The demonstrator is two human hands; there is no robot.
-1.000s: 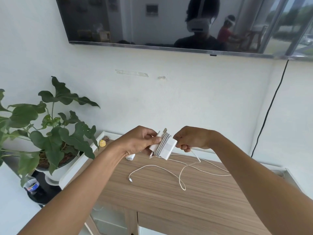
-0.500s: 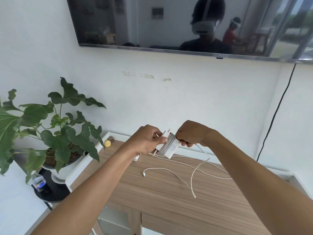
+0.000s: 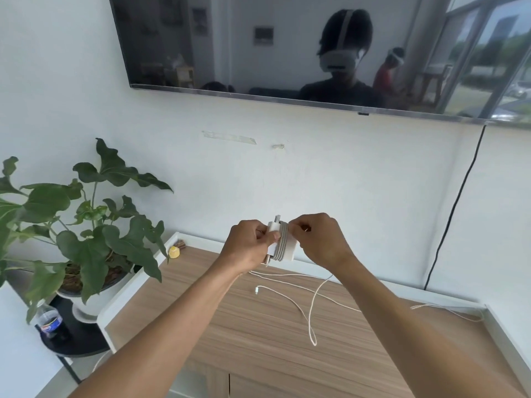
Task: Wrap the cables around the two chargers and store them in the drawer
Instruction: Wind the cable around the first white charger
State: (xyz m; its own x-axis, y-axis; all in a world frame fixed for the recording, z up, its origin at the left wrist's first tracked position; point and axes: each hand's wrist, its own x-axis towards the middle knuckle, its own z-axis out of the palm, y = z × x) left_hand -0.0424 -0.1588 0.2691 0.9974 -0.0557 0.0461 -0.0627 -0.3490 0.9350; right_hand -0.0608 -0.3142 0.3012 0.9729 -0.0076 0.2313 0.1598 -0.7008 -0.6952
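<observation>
The charger [image 3: 283, 244] is held above the table [image 3: 258, 326], between both hands. The left hand [image 3: 248, 247] grips its left side; the right hand [image 3: 319, 239] pinches the cable [image 3: 311, 311] at its top right.

A white wall [image 3: 344, 182] stands bright with daylight; a dark wall-mounted television [image 3: 258, 44] hangs high on it, its screen mirroring windows; a black cord [image 3: 457, 202] runs down the wall at right; a strip of tape [image 3: 230, 137] sticks below the screen; a wood-grain cabinet top [image 3: 258, 340] with a white rim [image 3: 138, 278] stands beneath; at left a leafy potted plant [image 3: 86, 225] and a plastic bottle [image 3: 50, 318] share a black stand [image 3: 77, 340].
</observation>
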